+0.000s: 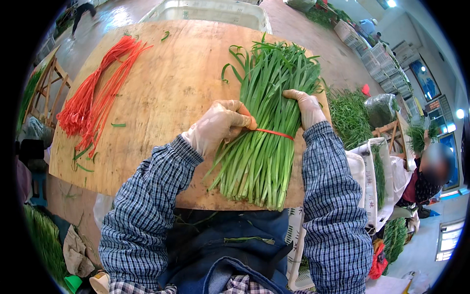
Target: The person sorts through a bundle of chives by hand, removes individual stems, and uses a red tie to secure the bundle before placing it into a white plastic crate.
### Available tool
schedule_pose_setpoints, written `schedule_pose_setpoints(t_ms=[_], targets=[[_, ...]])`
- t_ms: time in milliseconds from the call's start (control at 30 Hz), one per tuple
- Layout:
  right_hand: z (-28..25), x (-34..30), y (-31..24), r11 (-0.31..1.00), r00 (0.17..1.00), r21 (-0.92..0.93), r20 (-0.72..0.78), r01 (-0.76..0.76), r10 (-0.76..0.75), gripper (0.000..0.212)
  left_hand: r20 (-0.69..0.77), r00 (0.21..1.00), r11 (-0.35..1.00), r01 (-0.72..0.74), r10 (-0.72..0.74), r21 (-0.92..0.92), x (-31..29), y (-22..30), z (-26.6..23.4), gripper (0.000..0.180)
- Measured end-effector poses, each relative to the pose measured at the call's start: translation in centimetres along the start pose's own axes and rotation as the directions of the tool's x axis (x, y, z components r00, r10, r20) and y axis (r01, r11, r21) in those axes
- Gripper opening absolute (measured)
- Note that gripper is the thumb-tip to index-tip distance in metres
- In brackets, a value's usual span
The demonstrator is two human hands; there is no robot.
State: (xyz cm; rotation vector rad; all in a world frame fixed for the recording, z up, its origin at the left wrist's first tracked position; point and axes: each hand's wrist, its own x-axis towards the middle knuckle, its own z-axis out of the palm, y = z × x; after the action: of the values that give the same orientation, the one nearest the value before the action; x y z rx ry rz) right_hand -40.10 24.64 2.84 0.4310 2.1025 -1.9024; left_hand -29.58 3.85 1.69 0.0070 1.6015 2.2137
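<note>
A thick bundle of green Chinese chives (264, 161) lies on the wooden board, its cut pale ends toward me and its leafy tips away. A red tie (275, 133) runs across its middle. My left hand (220, 125), in a thin whitish glove, is closed at the bundle's left side and pinches the tie there. My gloved right hand (306, 108) grips the bundle's right edge above the tie, one digit lying over the leaves; its other fingers are hidden.
Loose red ties (100, 93) lie in a pile on the left of the board (171, 93), with small leaf scraps near them. A white crate (210, 12) stands beyond the board. More greens (348, 117) and a white crate (377, 181) are at the right, near another person (421, 181).
</note>
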Motion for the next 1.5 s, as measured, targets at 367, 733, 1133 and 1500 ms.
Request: schedule_pose_setpoints(t_ms=[367, 733, 1133, 1500], targets=[[-0.1, 0.4, 1.2, 0.917, 0.991, 0.388, -0.129, 0.091, -0.044, 0.026, -0.024, 0.985, 0.971, -0.165, 0.172, 0.171, -0.1, 0.2, 0.2, 0.007], [-3.7, -13.7, -8.6, 0.479, 0.546, 0.313, -0.180, 0.820, -0.818, 0.006, 0.374, 0.596, 0.224, -0.695, 0.710, 0.683, -6.0, 7.8, 7.0, 0.009], [-5.6, -7.4, -2.2, 0.379, 0.419, -0.306, 0.075, 0.873, -0.905, 0.025, 0.612, 0.479, -0.241, -0.629, 0.629, 0.739, -2.0, 1.9, 5.7, 0.014], [-7.2, -10.2, -9.4, 0.658, 0.680, 0.539, 0.198, 0.526, -0.706, 0.033, 0.606, 0.564, -0.169, -0.639, 0.560, 0.750, -2.5, 1.8, 6.3, 0.016]])
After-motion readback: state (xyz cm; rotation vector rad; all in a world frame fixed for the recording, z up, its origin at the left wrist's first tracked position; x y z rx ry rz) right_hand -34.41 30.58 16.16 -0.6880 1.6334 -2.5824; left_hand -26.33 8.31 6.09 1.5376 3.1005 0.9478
